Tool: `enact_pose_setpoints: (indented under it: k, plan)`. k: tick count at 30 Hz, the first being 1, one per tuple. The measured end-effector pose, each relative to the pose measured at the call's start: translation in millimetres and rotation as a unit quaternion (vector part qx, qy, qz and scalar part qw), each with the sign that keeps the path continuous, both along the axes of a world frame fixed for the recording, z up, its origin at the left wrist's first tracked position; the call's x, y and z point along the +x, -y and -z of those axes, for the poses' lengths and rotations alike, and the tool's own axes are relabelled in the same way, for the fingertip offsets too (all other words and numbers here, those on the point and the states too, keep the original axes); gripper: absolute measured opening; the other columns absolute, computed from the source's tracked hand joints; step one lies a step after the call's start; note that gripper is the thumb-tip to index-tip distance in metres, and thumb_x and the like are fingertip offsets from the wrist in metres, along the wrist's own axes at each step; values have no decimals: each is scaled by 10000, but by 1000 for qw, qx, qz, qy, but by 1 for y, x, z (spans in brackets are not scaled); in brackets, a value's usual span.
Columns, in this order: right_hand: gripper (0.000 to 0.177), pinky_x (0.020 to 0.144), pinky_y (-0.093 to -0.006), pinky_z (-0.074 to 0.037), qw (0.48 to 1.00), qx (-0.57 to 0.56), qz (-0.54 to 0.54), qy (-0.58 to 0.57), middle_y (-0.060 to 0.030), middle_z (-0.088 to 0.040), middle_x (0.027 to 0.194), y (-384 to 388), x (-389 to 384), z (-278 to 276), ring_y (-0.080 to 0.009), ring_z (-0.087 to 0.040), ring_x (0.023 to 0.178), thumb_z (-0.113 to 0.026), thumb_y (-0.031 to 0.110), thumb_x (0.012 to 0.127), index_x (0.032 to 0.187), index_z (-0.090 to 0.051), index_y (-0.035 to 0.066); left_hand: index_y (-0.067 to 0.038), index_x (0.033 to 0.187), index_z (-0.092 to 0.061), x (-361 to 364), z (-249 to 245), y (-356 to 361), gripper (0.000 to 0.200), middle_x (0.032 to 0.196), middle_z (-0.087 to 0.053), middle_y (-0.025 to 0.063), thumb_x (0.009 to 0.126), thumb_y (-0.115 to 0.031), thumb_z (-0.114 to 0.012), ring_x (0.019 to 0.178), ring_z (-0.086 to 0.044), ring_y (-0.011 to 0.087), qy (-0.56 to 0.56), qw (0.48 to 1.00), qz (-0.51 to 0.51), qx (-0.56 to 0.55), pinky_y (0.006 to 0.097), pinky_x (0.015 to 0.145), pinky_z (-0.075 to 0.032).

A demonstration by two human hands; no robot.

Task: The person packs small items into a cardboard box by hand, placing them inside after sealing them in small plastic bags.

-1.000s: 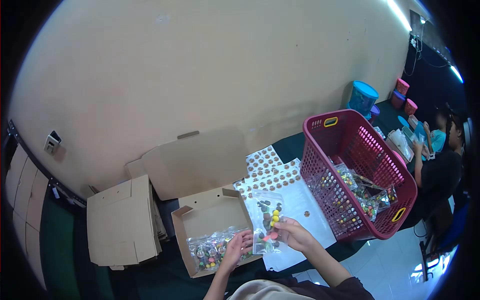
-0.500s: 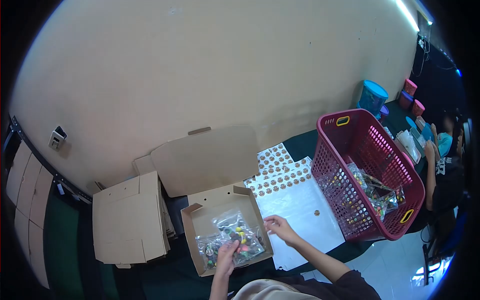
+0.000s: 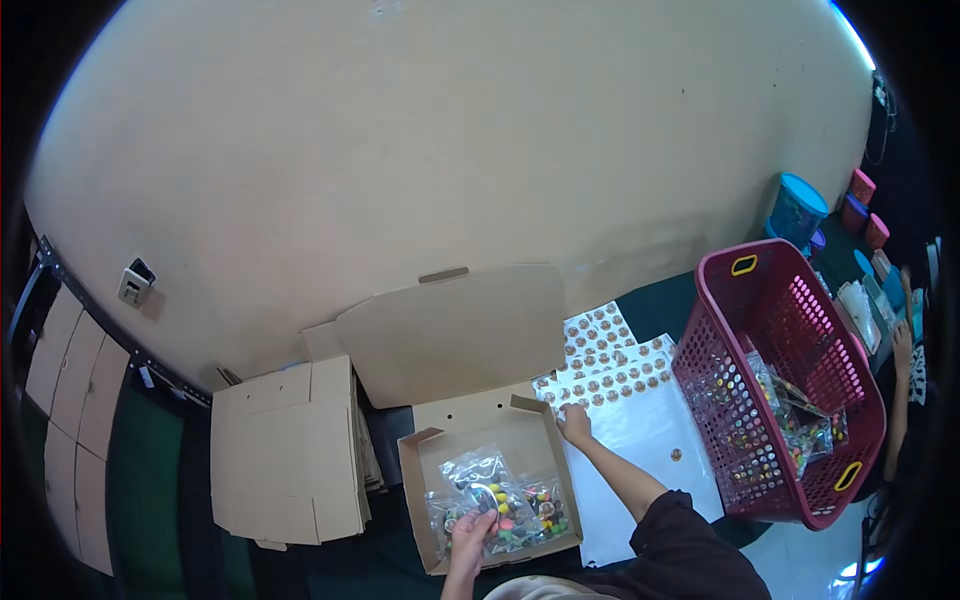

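My left hand [image 3: 470, 540] grips a clear plastic bag [image 3: 480, 485] of colourful candy-like pieces by its lower edge. The bag is over an open cardboard box [image 3: 425, 465], where more such bags [image 3: 545, 505] lie. To the right, my right hand [image 3: 574, 428] rests at the left end of the lowest row on a sheet of round stickers [image 3: 640, 450]. Its fingertips are drawn together at the sheet's edge; whether a sticker is between them is too small to tell. Much of the sheet is bare white backing, with one lone sticker [image 3: 676, 455] on it.
A maroon laundry basket [image 3: 740, 440] with more filled bags stands right of the sheet. Flattened cardboard boxes [image 3: 285, 460] are stacked on the left. Blue tub [image 3: 797, 210] and pink containers [image 3: 877, 232] stand at the back right. Another person's arm [image 3: 900, 380] shows at the far right.
My right hand has moved from beside the box's right wall up to the sticker row. My left hand still holds the bag over the box. The view has shifted, moving everything right and down.
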State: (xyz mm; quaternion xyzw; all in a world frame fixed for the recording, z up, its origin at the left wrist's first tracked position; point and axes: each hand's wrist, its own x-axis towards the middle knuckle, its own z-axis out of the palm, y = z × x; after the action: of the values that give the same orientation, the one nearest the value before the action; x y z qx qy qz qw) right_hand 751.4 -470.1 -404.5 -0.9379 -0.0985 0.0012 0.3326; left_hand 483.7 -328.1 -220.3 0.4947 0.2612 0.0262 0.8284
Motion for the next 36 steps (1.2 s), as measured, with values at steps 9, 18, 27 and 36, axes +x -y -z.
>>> enact_pose_setpoints:
  k: [9, 18, 27, 36]
  plan:
    - [258, 725, -405, -408, 999, 2, 2, 49, -113, -506, 884, -13, 2, 24, -289, -495, 867, -657, 112, 621, 856, -562, 64, 1, 885, -551, 24, -4, -8, 120, 709, -585, 20, 841, -108, -526, 607, -497, 29, -61, 998, -10, 5, 141, 549, -379]
    - [111, 623, -308, -431, 987, 107, 112, -43, -81, -546, 672, -19, 17, 36, -198, -554, 679, -558, 165, 739, 724, -539, 57, 25, 1058, -519, 39, 3, -8, 256, 768, -601, 16, 826, -80, -549, 630, -509, 25, -46, 999, 4, 18, 139, 584, -404]
    - [75, 661, -238, -396, 818, 511, 27, -261, 15, -556, 806, 26, -34, -145, -71, -495, 763, -562, 171, 800, 823, -553, 100, 38, 1094, -504, 25, -11, -1, 299, 857, -614, 58, 841, -120, -530, 662, -538, 49, 15, 998, 35, 42, 139, 607, -409]
    - [134, 639, -196, -409, 829, 443, -214, -265, -21, -594, 788, 20, -146, -276, -62, -537, 740, -636, 39, 735, 855, -580, 14, 24, 1087, -523, 21, -40, 10, 326, 862, -610, 38, 843, -191, -553, 653, -554, 32, 59, 997, 44, 37, 115, 527, -392]
